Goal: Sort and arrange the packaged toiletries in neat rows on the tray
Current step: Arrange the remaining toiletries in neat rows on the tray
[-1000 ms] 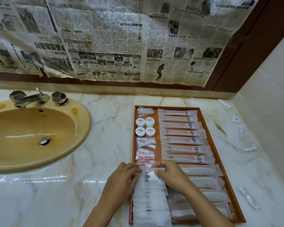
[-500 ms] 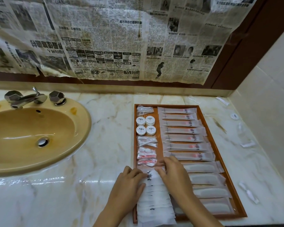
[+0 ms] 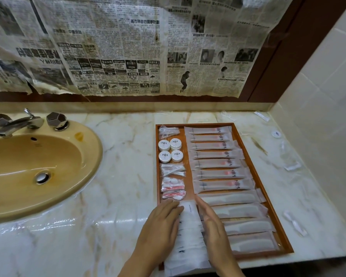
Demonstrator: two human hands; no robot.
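— Where are the hands?
— The left hand (image 3: pixel 161 222) and right hand (image 3: pixel 212 222) lie flat, fingers straight, either side of the white sachets (image 3: pixel 189 234), pressing their edges, gripping nothing.
— And those?
— Overlapped in a column between the hands, at the wooden tray's (image 3: pixel 276 214) near left. Comb packets (image 3: pixel 242 211) sit just right of the right hand; long tube packets (image 3: pixel 218 163) lie beyond its fingertips.

tray (image 3: pixel 267 193) packed edge to edge with packets, no gaps to reach into. bare marble counter (image 3: pixel 126 168) between sink (image 3: pixel 48 156) and tray is open. right of tray, loose wrappers (image 3: pixel 292 166) dot the counter. tiled wall (image 3: pixel 328 96) blocks far right, newspaper-covered wall (image 3: pixel 118 47) blocks far side. both hands crowd tray's near left corner.
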